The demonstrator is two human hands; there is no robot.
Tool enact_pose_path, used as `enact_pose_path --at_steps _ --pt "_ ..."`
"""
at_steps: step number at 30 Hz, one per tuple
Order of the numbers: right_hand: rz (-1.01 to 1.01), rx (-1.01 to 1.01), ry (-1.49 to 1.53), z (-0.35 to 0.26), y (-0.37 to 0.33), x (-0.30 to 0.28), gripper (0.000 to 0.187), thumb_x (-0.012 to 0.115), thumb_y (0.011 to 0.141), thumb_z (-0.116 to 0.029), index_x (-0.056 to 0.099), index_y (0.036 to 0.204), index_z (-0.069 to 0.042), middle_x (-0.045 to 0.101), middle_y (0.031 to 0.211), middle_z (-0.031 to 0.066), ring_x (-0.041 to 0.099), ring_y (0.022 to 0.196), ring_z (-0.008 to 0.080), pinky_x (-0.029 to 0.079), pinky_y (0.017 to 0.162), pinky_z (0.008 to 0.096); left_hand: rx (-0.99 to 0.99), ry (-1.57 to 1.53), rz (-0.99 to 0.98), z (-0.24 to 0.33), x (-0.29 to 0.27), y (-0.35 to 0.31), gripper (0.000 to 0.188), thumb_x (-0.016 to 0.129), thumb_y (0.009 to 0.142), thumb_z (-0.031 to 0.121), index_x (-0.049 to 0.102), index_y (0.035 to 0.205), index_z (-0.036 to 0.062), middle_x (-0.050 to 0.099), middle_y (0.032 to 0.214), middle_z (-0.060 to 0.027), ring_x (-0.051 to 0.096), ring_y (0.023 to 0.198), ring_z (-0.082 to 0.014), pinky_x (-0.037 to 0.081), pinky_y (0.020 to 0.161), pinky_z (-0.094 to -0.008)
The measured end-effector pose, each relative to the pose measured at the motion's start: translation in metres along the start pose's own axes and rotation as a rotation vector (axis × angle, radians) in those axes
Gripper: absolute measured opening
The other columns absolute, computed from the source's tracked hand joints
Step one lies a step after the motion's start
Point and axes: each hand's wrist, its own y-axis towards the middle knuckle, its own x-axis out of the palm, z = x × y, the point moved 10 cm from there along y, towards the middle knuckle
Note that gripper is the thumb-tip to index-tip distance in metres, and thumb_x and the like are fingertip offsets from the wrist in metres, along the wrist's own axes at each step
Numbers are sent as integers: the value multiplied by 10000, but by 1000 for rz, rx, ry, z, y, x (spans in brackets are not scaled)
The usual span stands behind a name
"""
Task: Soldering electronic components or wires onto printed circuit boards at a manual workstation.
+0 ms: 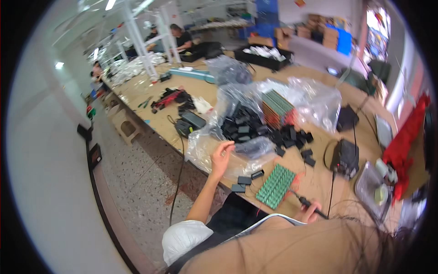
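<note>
My left hand (221, 159) reaches over the near edge of a clear plastic bag (205, 145), its fingers loosely bent and apart, with nothing visible in them. In my right hand (311, 212) is a soldering iron (305, 201) with a dark handle, its front end pointing left toward a green circuit board panel (276, 186). The panel lies at the table's near edge, with thin red wires (297, 181) along its right side. Left of it sit a few small black plastic cases (244, 180). A heap of similar black cases (242, 124) lies beyond my left hand.
A stack of circuit board panels (277, 109) stands behind the heap. To the right are a black soldering station (345, 160) with cables and a clear plastic tray (372, 194). A black device (194, 119) and pliers (145, 102) lie farther left. People (181, 39) sit at the far table.
</note>
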Motion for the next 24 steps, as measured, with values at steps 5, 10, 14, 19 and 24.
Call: enact_pose_path --at_steps 5,10,14,19,24 --pt "-80 67 99 2 4 17 85 552 1036 -114 537 1106 -67 539 960 27 480 756 91 405 666 230 549 479 -139 84 26 20 139 710 842 -41 706 944 54 696 913 -81 662 855 -231 505 780 -334" --pt "-15 50 20 -2 3 30 95 580 1020 -97 537 1097 -62 537 1005 33 496 806 89 426 710 232 447 171 -403 82 79 2 140 728 820 -24 704 926 63 698 888 -76 648 851 -264 492 762 -346" --pt "-63 -13 -40 -4 -10 42 130 593 1023 -144 542 1108 -61 527 1017 33 486 817 100 416 723 240 450 78 -698 84 112 -43 147 732 810 -19 700 925 68 697 905 -84 644 851 -290 504 775 -367" --pt "-93 -77 -170 -16 -28 51 142 579 1033 -176 531 1095 -58 516 1003 41 479 809 103 413 718 242 560 149 -848 82 126 -64 142 716 832 6 664 951 65 694 878 -81 642 822 -306 489 843 -401" --pt "-2 -119 -87 -14 -23 42 174 526 1060 -218 493 1107 -53 509 991 49 478 743 97 415 672 240 458 354 -1005 60 141 -60 69 590 935 75 528 963 66 640 812 -102 645 821 -283 431 893 -430"
